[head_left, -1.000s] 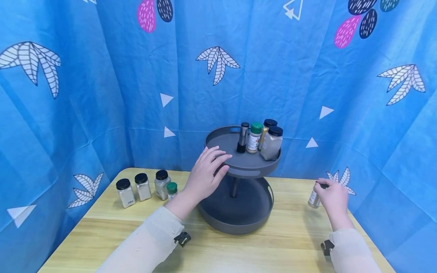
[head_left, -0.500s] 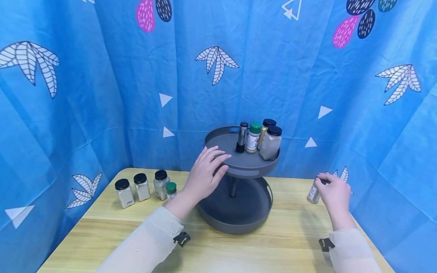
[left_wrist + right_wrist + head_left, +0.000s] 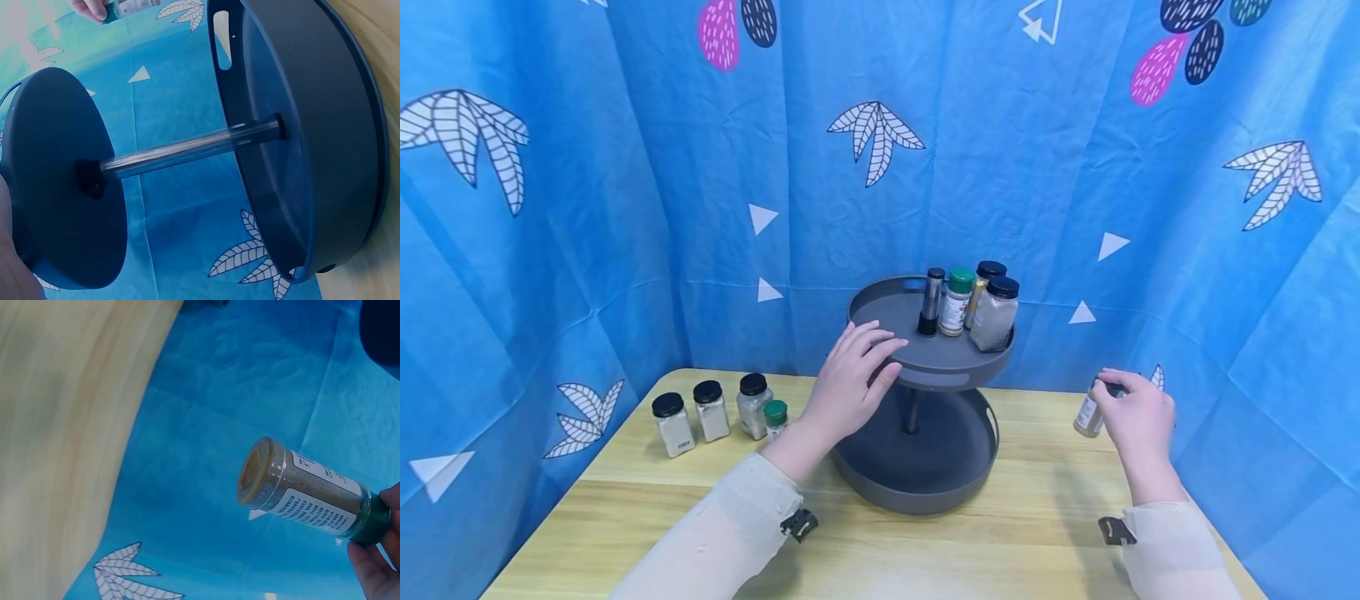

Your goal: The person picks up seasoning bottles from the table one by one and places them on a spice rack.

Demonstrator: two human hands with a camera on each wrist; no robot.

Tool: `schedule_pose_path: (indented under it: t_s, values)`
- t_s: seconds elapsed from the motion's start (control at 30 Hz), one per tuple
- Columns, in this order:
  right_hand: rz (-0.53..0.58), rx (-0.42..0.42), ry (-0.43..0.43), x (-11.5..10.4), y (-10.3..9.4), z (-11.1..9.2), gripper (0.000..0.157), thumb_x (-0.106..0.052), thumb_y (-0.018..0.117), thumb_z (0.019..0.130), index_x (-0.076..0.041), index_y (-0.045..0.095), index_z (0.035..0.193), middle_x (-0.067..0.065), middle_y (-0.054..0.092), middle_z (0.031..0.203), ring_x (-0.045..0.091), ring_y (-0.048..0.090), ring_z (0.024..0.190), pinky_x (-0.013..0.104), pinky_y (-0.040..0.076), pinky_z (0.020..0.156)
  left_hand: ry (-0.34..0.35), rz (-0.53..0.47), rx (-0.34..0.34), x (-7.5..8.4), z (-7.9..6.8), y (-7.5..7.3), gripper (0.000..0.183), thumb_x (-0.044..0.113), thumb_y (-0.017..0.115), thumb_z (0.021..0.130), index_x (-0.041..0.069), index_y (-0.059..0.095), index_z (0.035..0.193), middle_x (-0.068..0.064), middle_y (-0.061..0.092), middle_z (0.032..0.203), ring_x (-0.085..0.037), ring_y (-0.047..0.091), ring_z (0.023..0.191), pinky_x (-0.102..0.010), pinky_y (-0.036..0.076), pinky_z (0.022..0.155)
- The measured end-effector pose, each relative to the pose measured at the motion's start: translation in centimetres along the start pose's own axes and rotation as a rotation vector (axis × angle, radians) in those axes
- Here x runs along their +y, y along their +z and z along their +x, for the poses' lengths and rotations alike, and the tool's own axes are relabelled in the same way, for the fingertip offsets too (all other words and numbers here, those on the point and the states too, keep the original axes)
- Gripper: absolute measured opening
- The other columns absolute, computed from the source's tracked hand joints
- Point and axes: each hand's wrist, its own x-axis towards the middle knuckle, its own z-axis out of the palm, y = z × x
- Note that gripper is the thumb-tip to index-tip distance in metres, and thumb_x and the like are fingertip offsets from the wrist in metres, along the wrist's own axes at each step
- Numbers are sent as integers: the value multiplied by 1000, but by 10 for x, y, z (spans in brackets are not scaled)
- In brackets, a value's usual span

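My right hand (image 3: pixel 1137 421) pinches a spice jar (image 3: pixel 1087 417) by its cap and holds it tilted over the right side of the table. In the right wrist view the jar (image 3: pixel 315 495) has a green cap, brownish contents and a white label, its base pointing away from the fingers. My left hand (image 3: pixel 853 375) rests at the left front rim of the upper tray (image 3: pixel 887 315) of a grey two-tier stand, fingers relaxed and spread. The left wrist view shows the stand's post (image 3: pixel 187 150) between both tiers.
On the upper tier stand a dark grinder (image 3: pixel 931 300), a green-capped jar (image 3: pixel 955 308) and two black-lidded jars (image 3: pixel 995 321). The lower tray (image 3: pixel 917 502) sits on the table. Several jars (image 3: pixel 674 432) stand at the table's left. A blue curtain (image 3: pixel 1037 167) surrounds the table.
My right hand has lifted the spice jar slightly up off the table, and the jar tilts more. The left hand has stayed at the upper tray.
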Motion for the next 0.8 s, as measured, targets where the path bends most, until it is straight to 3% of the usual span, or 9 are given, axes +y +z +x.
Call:
schedule_pose_path:
  t_s: [0.27,0.6,0.8]
  values:
    - [33,73,-47,-12,-5,2,24,-14,66,89,-3,78,107,17,74,109,39,66,103,43,46,74,-2,3,-2,0,0,0,40,43,46,106,22,63,135,-4,60,135,-21,39,142,-50,20,122]
    - [61,94,-53,-30,-15,2,24,-14,67,89,-5,78,108,17,73,112,41,64,107,46,46,78,-3,1,2,1,0,2,37,39,50,105,22,64,134,-4,60,135,-21,39,142,-49,18,123]
    - [81,123,-66,-41,-19,1,23,-15,67,90,-6,79,107,14,74,110,35,68,104,24,42,67,8,-4,18,1,0,2,37,40,49,105,22,64,134,-4,60,134,-22,40,141,-51,20,122]
